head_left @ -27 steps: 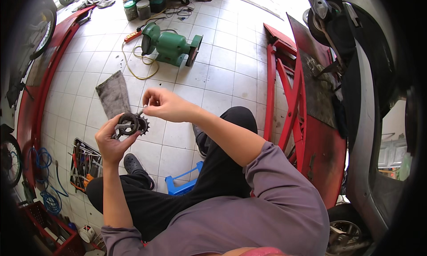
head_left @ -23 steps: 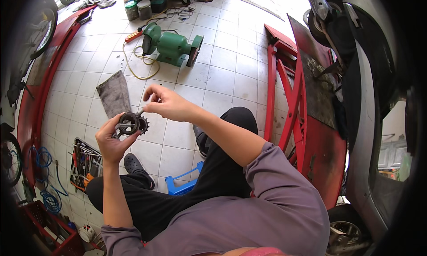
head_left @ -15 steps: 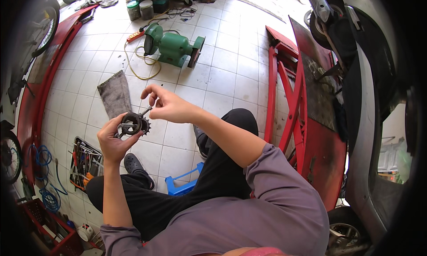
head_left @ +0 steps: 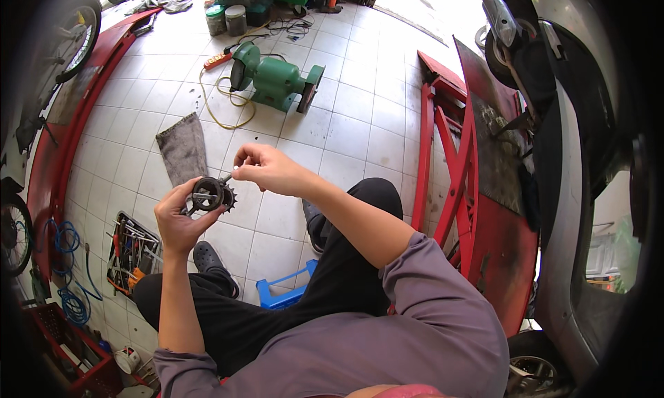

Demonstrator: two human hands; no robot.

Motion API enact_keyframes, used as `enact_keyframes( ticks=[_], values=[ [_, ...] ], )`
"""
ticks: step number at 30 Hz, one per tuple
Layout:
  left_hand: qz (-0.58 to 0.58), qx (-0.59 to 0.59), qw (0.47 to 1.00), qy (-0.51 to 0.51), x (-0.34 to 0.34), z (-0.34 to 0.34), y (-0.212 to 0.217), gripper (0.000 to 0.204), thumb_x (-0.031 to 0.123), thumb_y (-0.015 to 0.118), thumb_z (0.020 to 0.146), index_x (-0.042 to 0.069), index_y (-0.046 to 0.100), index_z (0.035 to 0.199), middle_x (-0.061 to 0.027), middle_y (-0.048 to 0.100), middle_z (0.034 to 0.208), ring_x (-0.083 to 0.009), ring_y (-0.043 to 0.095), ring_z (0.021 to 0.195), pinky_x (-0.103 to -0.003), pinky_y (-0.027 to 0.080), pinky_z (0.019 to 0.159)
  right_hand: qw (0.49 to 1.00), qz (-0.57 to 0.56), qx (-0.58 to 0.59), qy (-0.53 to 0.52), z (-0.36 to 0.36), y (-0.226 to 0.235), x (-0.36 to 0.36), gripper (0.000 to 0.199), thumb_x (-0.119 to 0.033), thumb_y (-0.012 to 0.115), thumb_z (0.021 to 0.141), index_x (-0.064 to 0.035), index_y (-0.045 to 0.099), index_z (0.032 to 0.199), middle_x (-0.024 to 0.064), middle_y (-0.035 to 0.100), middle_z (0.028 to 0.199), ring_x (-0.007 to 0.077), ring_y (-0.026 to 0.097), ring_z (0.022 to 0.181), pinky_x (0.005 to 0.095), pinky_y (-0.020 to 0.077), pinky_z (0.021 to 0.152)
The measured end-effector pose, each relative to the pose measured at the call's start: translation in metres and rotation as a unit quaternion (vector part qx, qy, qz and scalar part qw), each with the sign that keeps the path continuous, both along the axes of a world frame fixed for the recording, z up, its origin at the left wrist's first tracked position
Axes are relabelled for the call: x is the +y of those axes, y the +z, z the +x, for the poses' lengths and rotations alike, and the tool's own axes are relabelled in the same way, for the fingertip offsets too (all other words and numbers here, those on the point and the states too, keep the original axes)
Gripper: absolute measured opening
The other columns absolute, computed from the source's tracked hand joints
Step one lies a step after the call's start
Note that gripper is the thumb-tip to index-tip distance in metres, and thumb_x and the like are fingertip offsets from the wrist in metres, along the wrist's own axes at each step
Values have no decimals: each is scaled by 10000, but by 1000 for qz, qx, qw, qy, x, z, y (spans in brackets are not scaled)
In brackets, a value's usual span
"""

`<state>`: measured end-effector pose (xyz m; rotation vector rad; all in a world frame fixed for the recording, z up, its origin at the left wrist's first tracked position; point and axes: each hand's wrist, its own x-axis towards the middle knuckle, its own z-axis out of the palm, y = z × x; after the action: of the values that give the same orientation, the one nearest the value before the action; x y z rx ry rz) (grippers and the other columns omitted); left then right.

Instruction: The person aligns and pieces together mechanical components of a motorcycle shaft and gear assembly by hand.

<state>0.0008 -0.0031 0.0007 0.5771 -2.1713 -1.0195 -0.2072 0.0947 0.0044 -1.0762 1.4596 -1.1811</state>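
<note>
My left hand (head_left: 178, 221) grips a dark toothed sprocket part (head_left: 211, 195) and holds it up in front of me. My right hand (head_left: 266, 168) pinches a small thin metal piece (head_left: 229, 177) whose tip touches the sprocket's upper right edge. I sit on a low blue stool (head_left: 283, 295) with my legs in black trousers over the white tiled floor.
A green bench grinder (head_left: 274, 82) with a yellow cord stands ahead. A grey rag (head_left: 181, 149) lies on the tiles. A tray of hand tools (head_left: 131, 251) sits at lower left. A red lift ramp (head_left: 477, 204) and a scooter (head_left: 574, 190) are at right.
Both hands stay together at the sprocket. My right hand's fingers have shifted slightly as they work the small piece against it.
</note>
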Motion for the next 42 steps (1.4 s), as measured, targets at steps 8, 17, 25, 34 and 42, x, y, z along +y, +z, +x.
enact_keyframes(
  ticks=[8,17,25,34,42],
  values=[
    [-19,-12,1000,3,3,-1,5,510,54,860,592,-33,670,1057,-113,701,919,-172,680,850,-283,533,753,998,-60,27,8,3,-13,-1,350,-374,605,909,-27,569,888,-8,503,689,76,463,555,256,411,500],
    [-27,-8,1000,-5,2,-1,3,494,53,857,594,-30,675,1046,-111,703,916,-174,684,839,-283,536,748,998,8,43,48,-4,-18,-5,318,-349,623,891,-40,560,929,-1,497,704,86,481,573,259,426,507],
    [-17,-13,1000,5,3,-1,5,491,55,856,595,-32,675,1043,-112,703,907,-172,682,844,-281,534,736,998,25,52,28,0,-4,-4,241,-277,601,893,-41,555,909,-3,502,693,79,478,560,258,429,502],
    [-27,-9,1000,5,2,0,3,494,59,859,591,-32,675,1041,-115,703,910,-171,681,840,-282,533,742,998,-33,47,-10,4,-11,-2,320,-345,597,909,-27,569,893,-2,503,697,83,445,583,263,383,514],
    [-13,-6,1000,2,2,-1,1,494,60,859,593,-29,676,1043,-112,703,912,-173,681,847,-284,535,744,996,-68,58,19,2,-15,-1,366,-388,603,909,-26,574,861,4,478,668,80,424,586,269,360,510]
  ],
)
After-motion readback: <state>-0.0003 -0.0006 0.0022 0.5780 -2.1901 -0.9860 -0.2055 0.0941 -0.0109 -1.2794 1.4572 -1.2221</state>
